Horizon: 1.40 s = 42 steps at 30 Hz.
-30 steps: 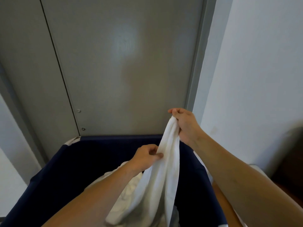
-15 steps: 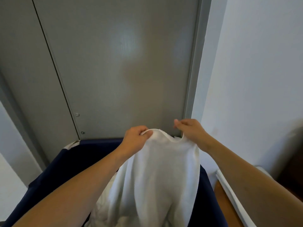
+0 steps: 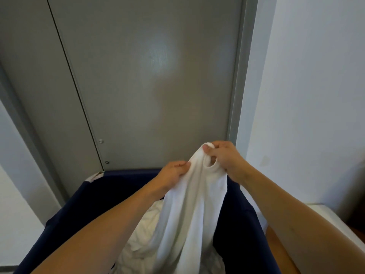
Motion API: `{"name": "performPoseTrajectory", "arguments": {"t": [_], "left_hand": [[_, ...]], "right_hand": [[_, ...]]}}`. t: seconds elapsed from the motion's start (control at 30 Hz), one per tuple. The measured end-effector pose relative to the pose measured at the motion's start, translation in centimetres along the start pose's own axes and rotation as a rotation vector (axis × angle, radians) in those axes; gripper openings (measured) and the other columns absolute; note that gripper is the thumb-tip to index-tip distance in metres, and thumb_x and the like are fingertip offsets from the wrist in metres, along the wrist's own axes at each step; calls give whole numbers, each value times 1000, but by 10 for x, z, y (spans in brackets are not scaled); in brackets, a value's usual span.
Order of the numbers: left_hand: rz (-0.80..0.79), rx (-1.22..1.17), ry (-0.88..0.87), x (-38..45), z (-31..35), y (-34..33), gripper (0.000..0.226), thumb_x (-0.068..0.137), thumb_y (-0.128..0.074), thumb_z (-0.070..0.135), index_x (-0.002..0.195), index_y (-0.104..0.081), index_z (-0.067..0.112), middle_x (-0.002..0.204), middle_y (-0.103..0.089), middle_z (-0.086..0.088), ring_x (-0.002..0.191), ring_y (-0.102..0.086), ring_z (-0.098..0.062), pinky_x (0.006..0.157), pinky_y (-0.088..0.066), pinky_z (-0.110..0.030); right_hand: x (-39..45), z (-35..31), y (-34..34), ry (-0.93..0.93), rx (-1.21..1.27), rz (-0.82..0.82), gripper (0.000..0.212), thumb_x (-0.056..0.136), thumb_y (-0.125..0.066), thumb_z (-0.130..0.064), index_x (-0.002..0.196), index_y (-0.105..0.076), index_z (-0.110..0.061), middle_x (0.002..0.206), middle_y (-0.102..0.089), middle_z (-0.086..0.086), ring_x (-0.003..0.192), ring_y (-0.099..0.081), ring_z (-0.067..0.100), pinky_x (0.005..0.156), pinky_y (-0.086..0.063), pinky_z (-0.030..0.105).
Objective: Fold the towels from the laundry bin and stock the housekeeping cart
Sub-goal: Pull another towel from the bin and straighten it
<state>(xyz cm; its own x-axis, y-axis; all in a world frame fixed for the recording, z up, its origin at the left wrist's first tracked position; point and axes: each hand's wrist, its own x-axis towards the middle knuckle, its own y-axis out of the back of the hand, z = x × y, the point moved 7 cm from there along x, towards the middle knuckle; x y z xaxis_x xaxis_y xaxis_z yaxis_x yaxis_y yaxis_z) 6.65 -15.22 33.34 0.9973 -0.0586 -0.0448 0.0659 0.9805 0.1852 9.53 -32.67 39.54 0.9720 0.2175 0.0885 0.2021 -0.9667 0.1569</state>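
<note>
Above the navy laundry bin (image 3: pixel 83 210): one white towel (image 3: pixel 189 210), hanging, long axis near vertical, lower end among the other white linen (image 3: pixel 142 234) in the bin. Right hand (image 3: pixel 223 157), higher and farther out, pinches the top edge between thumb and curled fingers. Left hand (image 3: pixel 171 174), lower, just beside it, fingers closed on the left edge. Both grips sit close together; the towel hangs bunched below, so spreading likely calls for the hands to part sideways. Behind: grey door (image 3: pixel 150 76). Right: white wall (image 3: pixel 316 86), close. Housekeeping cart not identifiable.
</note>
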Motion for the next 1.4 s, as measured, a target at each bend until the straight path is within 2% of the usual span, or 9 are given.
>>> {"name": "performPoseTrajectory", "arguments": {"t": [0.2,0.33,0.43,0.5,0.7,0.97,1.1,1.27,1.4], "left_hand": [[69,95,51,-7,-34,10,32,104,-57,34,79,-59,15,76,-55,-1,72,-50,-16,69,-40,-29],[215,152,-56,-4,-11,27,34,104,-55,32,76,-51,14,73,-45,-5,70,-43,-18,68,-36,-31],[210,305,-149,-3,16,28,41,105,-53,29,69,-41,14,66,-39,0,64,-38,-15,60,-32,-30],[157,347,-179,-1,31,17,40,105,-53,27,71,-43,9,67,-40,1,63,-37,-13,58,-32,-27],[5,276,-275,-2,59,-13,34,105,-55,20,75,-53,4,71,-46,-2,68,-40,-14,65,-35,-26],[-27,-10,-53,-14,22,-19,36,106,-52,25,107,-65,-9,94,-69,-17,86,-63,-25,81,-52,-35],[-87,48,69,-23,-21,-33,30,106,-50,20,84,-69,14,86,-73,1,79,-69,-9,72,-54,-21],[54,45,25,-17,-33,-18,32,106,-53,22,75,-57,14,70,-56,-1,64,-52,-10,59,-42,-20],[253,101,-102,-5,-5,26,27,104,-57,23,79,-54,14,73,-43,-5,71,-38,-17,67,-28,-30]], "right_hand": [[4,-3,36,-77,197,114,19,95,-69,-25,89,-65,-7,71,-59,8,66,-58,21,65,-51,32],[7,2,41,-55,-330,81,33,93,-68,-33,78,-62,-4,76,-61,5,70,-59,23,66,-48,30],[4,3,33,64,-693,56,40,91,-72,-40,123,-66,-16,108,-61,-8,99,-62,18,82,-44,27],[-2,-2,17,152,-662,-11,56,89,-73,-43,140,-54,-31,101,-67,-10,92,-67,13,80,-46,23],[-14,10,-27,63,-422,-405,12,96,-68,-36,104,-71,-27,74,-64,-13,65,-58,4,70,-45,16],[-11,5,-8,19,-26,-143,27,96,-69,-24,77,-58,-9,54,-46,-4,50,-45,10,53,-38,21],[-9,-8,14,-18,148,-28,30,96,-68,-24,73,-55,-12,54,-45,-1,48,-43,14,50,-39,25],[-1,-9,36,10,12,46,37,95,-69,-33,82,-57,-1,63,-46,6,58,-48,20,60,-44,32],[4,3,46,75,-612,122,41,94,-67,-40,90,-63,1,80,-57,4,77,-56,22,70,-43,31]]}}
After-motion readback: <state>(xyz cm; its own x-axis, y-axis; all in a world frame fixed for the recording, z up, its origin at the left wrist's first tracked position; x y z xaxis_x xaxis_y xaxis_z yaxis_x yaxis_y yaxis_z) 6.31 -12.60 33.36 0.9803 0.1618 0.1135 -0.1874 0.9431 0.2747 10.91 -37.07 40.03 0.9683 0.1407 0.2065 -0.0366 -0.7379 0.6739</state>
